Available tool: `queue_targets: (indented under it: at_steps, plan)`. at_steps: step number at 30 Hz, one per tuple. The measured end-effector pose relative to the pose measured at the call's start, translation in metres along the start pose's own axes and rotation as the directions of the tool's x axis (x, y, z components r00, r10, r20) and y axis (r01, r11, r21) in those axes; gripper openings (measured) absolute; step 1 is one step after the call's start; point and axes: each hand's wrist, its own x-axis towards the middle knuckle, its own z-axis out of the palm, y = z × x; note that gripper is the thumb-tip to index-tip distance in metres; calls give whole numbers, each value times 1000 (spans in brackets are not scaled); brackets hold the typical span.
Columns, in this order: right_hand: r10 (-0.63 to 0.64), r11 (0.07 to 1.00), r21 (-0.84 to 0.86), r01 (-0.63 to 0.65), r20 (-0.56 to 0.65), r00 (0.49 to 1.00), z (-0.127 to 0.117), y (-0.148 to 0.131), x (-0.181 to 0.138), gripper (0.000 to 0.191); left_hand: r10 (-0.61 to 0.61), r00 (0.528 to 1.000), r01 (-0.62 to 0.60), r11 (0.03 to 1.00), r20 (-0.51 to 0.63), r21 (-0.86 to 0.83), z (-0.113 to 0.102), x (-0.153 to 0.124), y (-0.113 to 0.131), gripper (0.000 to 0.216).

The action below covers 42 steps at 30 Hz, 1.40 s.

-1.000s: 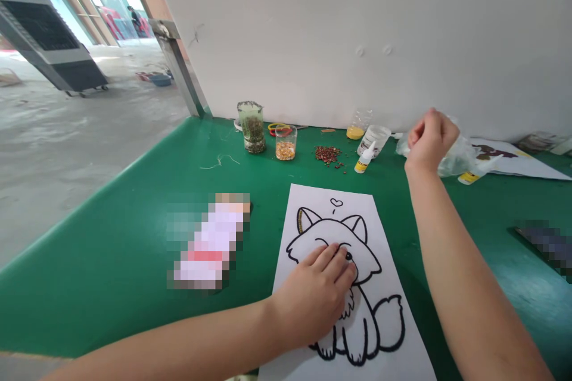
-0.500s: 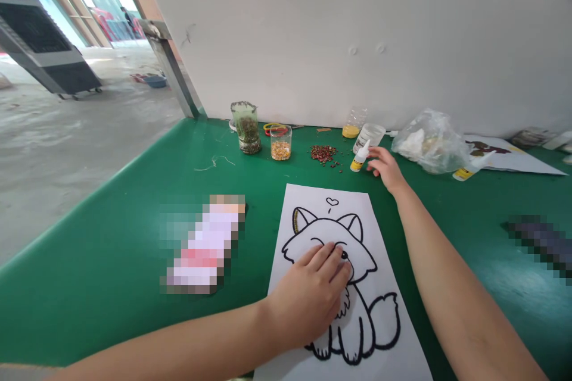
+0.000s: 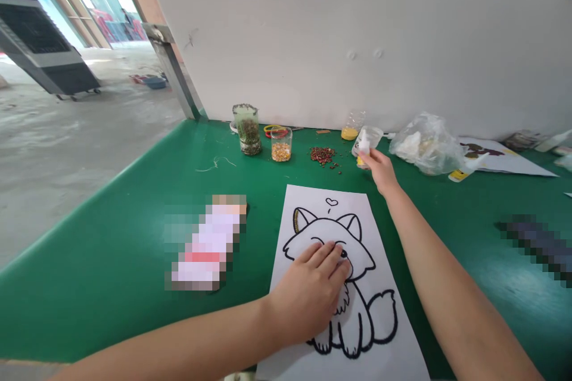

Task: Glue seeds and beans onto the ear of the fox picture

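A white sheet with a black outline drawing of a fox lies on the green table in front of me. My left hand rests flat on the drawing, fingers stretched over the fox's face. My right hand reaches to the far side of the sheet and is closed on a small white glue bottle with a yellow label, lifted off the table.
Along the white back wall stand a jar of green seeds, a cup of corn kernels, a pile of red beans, a clear cup and a plastic bag. Another glue bottle lies further right.
My right hand left the plastic bag, came down to the small glue bottle and picked it up. My left hand has stayed on the drawing.
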Motion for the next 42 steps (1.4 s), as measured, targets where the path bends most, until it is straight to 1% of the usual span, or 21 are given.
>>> queue_targets:
  at_steps: [3, 4, 5, 7, 9, 11, 15, 16, 18, 19, 20, 21, 22, 24, 28, 30, 33, 35, 38, 39, 42]
  plan:
    - [62, 994, 98, -52, -103, 993, 8, -14, -2, 52, -15, 998, 17, 999, 56, -37, -3, -1, 0, 44]
    - [94, 986, 146, -76, -125, 988, 11, -19, -3, 51, -19, 997, 23, 999, 71, -46, -4, -1, 0, 47]
    - [131, 973, 204, -104, -122, 984, 15, -24, -4, 49, -26, 996, 30, 998, 80, -53, -5, -1, 0, 48]
    - [201, 927, 333, -172, -53, 978, 22, -32, -7, 41, -42, 996, 47, 997, 81, -62, -7, -1, 1, 48]
    - [238, 870, 433, -236, 51, 970, 30, -39, -13, 35, -53, 997, 57, 996, 62, -65, -7, -2, 2, 45]
    - [254, 822, 490, -291, 142, 957, 39, -45, -21, 30, -55, 998, 58, 996, 37, -63, -8, -3, 2, 43]
    - [278, 739, 558, -377, 258, 925, 58, -57, -46, 22, -63, 998, 63, 997, 1, -47, -7, -3, 2, 40]
    - [287, 695, 595, -405, 286, 914, 63, -59, -53, 20, -65, 998, 65, 997, -2, -45, -7, -3, 2, 39]
    - [314, 514, 713, -477, 361, 878, 71, -62, -68, 13, -65, 998, 64, 997, -7, -42, -6, -3, 2, 38]
    - [320, 427, 747, -509, 402, 858, 74, -62, -74, 10, -62, 998, 62, 997, -10, -40, -6, -3, 1, 38]
    - [322, 359, 759, -543, 446, 835, 77, -62, -80, 11, -58, 998, 58, 998, -12, -39, -5, -3, 1, 38]
    - [323, 322, 750, -577, 486, 812, 79, -60, -85, 15, -52, 999, 52, 998, -14, -37, -5, -3, 0, 38]
    - [321, 306, 734, -607, 520, 791, 81, -59, -88, 18, -46, 999, 45, 998, -15, -35, -4, -2, 0, 38]
    - [314, 310, 706, -637, 557, 769, 83, -55, -92, 22, -35, 999, 35, 999, -18, -30, -2, -2, 0, 38]
    - [305, 379, 681, -626, 547, 780, 85, -48, -93, 13, -28, 999, 27, 999, -22, -21, 0, -2, 0, 38]
    - [285, 452, 658, -602, 534, 796, 86, -48, -95, 18, -26, 999, 26, 1000, -23, -15, 0, -2, 0, 38]
    - [176, 579, 638, -508, 511, 841, 87, -49, -100, 28, -28, 999, 27, 1000, -22, -7, 0, -1, 0, 38]
    - [124, 627, 614, -480, 530, 839, 88, -51, -103, 29, -31, 999, 31, 1000, -21, -2, 1, -1, 0, 37]
    - [141, 646, 573, -505, 561, 816, 89, -52, -105, 27, -32, 999, 32, 999, -19, 6, 1, -1, 1, 37]
    - [154, 645, 570, -509, 555, 817, 89, -52, -105, 27, -31, 999, 31, 999, -18, 8, 1, -2, 1, 37]
    - [186, 641, 587, -494, 506, 842, 91, -52, -104, 30, -30, 999, 30, 999, -17, 17, 1, -2, 2, 37]
